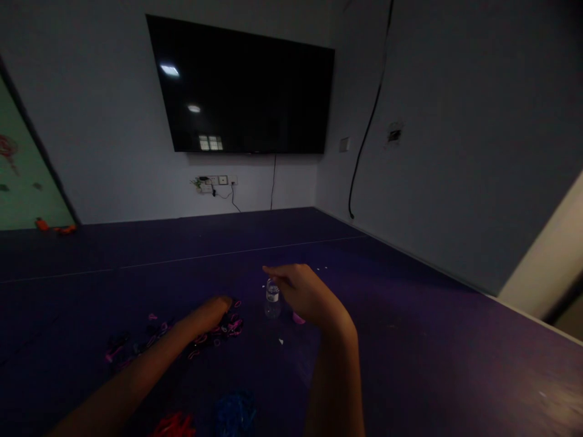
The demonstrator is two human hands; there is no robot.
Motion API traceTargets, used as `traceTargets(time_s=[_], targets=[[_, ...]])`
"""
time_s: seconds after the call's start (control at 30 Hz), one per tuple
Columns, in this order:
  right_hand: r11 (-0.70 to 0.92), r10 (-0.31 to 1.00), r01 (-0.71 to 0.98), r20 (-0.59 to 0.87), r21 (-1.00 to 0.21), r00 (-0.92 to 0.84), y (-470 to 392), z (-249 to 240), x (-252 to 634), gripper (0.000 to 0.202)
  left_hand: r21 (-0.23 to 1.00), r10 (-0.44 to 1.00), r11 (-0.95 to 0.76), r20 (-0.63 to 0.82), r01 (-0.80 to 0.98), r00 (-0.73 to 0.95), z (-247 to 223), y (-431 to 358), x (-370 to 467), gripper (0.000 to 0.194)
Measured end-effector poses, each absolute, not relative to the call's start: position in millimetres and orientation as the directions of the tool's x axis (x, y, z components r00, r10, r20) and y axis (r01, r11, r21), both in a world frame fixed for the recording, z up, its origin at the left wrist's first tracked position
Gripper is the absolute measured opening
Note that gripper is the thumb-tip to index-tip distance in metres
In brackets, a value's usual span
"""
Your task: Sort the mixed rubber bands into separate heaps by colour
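Note:
A clear plastic bottle with a pale label [272, 297] stands upright on the purple surface [392, 340]. My right hand [298, 291] is over the bottle's top, wrist bent, its fingers pointing left; whether they hold anything is hidden. A pink object [298, 318] shows just beneath that hand. To the left, my left hand [221, 305] reaches down at a scattered pile of small pink and black loops [234, 328]. Its fingers are blurred and mostly hidden, so their grip cannot be made out.
A red bundle [173, 425] and a blue bundle [235, 414] lie near the bottom edge. Small white scraps [281, 341] dot the surface. Orange items [66, 230] are at the far left. A black screen [246, 91] and a hanging cable [368, 124] are on the walls.

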State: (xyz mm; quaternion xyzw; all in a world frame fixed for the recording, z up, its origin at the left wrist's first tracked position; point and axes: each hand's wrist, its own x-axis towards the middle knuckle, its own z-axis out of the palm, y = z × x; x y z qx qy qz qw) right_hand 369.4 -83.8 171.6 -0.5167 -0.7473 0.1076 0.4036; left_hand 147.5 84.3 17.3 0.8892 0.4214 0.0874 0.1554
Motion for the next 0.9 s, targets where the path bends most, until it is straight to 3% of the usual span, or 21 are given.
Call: traceTargets(time_s=[0.17,0.4,0.53,0.6,0.7,0.8,0.9], targets=[[0.439,0.860,0.687,0.493,-0.579,-0.134,-84,171,370,0.041,0.375,0.772,-0.597,0.028,0.709,0.635,18,83,147,0.015],[0.428,0.869,0.694,0.475,-0.578,-0.141,-82,170,371,0.040,0.516,0.806,-0.536,0.079,0.668,0.586,36,83,133,0.015],[0.425,0.867,0.695,0.481,-0.579,-0.130,-83,171,371,0.040,0.625,0.828,-0.467,0.062,0.625,0.557,42,79,125,0.028],[0.418,0.875,0.694,0.466,-0.586,-0.134,-81,171,371,0.040,0.771,0.847,-0.345,0.010,0.535,0.531,46,71,124,0.037],[0.412,0.892,0.687,0.418,-0.599,-0.170,-71,166,365,0.039,0.963,0.845,-0.100,-0.050,0.249,0.532,55,54,127,0.043],[0.421,0.901,0.676,0.363,-0.604,-0.237,-50,153,350,0.036,0.999,0.843,0.001,-0.022,0.039,0.538,67,36,133,0.043],[0.436,0.900,0.696,0.294,-0.571,-0.323,-29,141,325,0.028,0.999,0.852,0.028,-0.012,-0.023,0.524,77,23,139,0.040]])
